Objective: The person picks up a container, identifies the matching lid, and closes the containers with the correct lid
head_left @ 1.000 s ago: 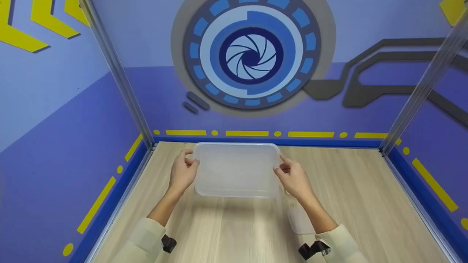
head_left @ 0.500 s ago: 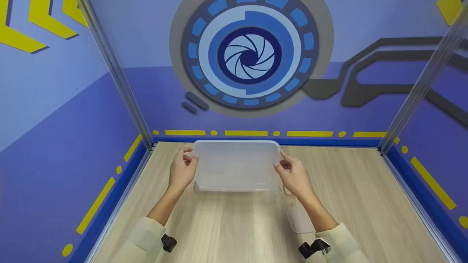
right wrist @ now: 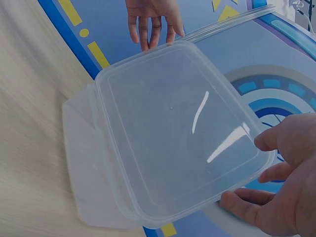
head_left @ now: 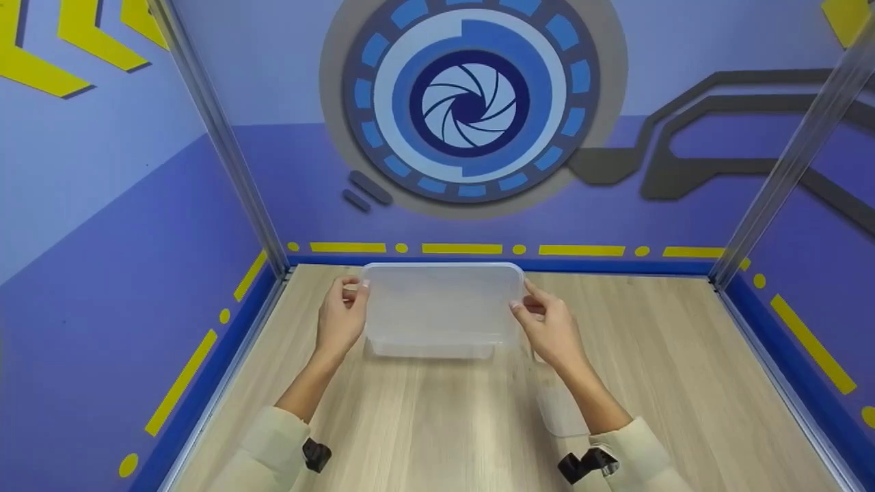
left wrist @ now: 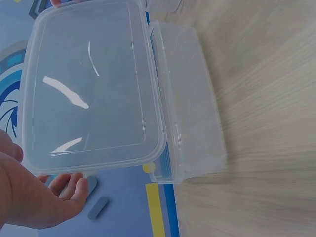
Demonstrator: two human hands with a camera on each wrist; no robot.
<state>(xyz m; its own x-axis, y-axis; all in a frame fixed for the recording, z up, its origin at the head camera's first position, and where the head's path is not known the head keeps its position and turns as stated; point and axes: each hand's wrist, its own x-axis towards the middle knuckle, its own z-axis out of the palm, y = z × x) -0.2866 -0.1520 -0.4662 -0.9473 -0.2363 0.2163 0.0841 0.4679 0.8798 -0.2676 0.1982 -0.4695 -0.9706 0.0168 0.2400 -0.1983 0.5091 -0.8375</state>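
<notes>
A clear plastic lid (head_left: 444,307), rectangular with rounded corners, is held by its two short ends. My left hand (head_left: 342,314) pinches the left end, thumb on top and fingers beneath. At the other end my right hand (head_left: 550,331) pinches the edge between thumb and fingers. Below the lid stands a translucent plastic container (left wrist: 192,103) on the table; in the head view only a strip of it shows under the lid's near edge. Both wrist views show the lid tilted over the container's open side, its long edge right at the rim.
A small clear plastic piece (head_left: 562,413) lies on the wooden table (head_left: 683,383), partly behind the right forearm. Patterned blue walls (head_left: 273,171) and metal corner posts (head_left: 219,137) enclose the table at the back and sides.
The lid's near edge has risen and moved away from me, uncovering a strip of the container below. Both hands keep their hold and have barely shifted.
</notes>
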